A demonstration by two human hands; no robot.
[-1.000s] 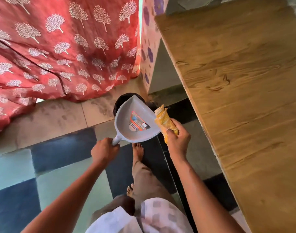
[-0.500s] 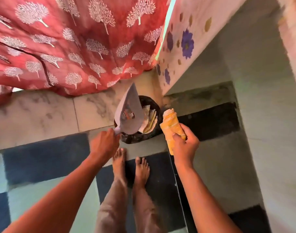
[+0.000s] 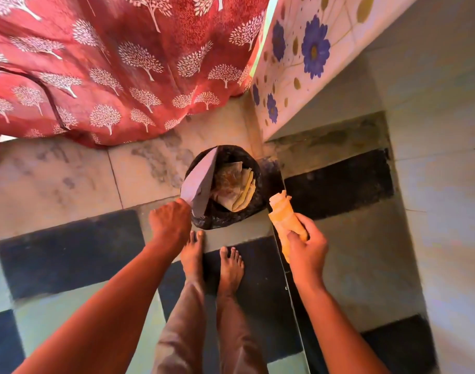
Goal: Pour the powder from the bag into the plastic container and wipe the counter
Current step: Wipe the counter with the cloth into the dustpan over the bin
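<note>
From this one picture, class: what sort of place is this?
Probably a home kitchen corner: a tiled floor, a lined bin of scraps, a red curtain and a flower-patterned wall.

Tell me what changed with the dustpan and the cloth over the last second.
The left hand tipped the grey dustpan from nearly flat to steeply on edge over the black bin, which came fully into view. The right hand still grips the rolled yellow cloth beside the bin.
</note>
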